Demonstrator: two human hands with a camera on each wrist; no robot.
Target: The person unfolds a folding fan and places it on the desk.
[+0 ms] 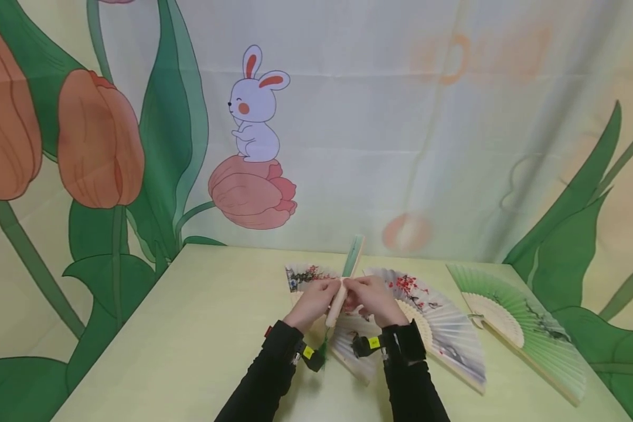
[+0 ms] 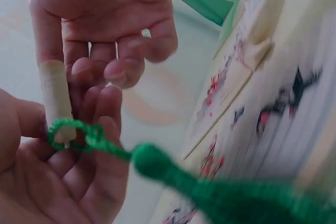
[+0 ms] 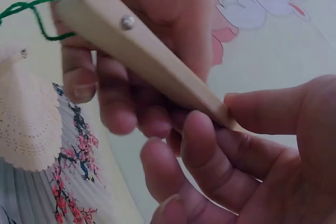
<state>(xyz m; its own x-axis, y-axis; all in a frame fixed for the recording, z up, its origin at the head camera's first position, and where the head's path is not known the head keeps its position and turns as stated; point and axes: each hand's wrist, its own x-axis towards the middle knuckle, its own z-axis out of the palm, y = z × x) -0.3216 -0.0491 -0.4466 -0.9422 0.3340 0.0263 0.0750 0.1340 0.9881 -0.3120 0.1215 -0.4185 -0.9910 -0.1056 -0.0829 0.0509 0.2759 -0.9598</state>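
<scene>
A folded hand fan (image 1: 336, 306) with pale wooden ribs and a green leaf (image 1: 353, 258) is held up at a slant over the table. My left hand (image 1: 315, 300) pinches it from the left, while my right hand (image 1: 373, 298) pinches it from the right, thumbs close together. A metal rivet (image 3: 127, 22) shows near the rounded end in the right wrist view. From that end a green cord and tassel (image 2: 152, 162) hang by a loop. Fingers cover part of the ribs.
Behind the hands lies a spread fan with dark branches and red blossoms (image 1: 312, 273), partly hidden. A spread white-and-lilac fan (image 1: 451, 328) lies to the right, and a spread green fan (image 1: 545, 334) farther right. A printed curtain (image 1: 348, 117) hangs behind the table (image 1: 190, 328).
</scene>
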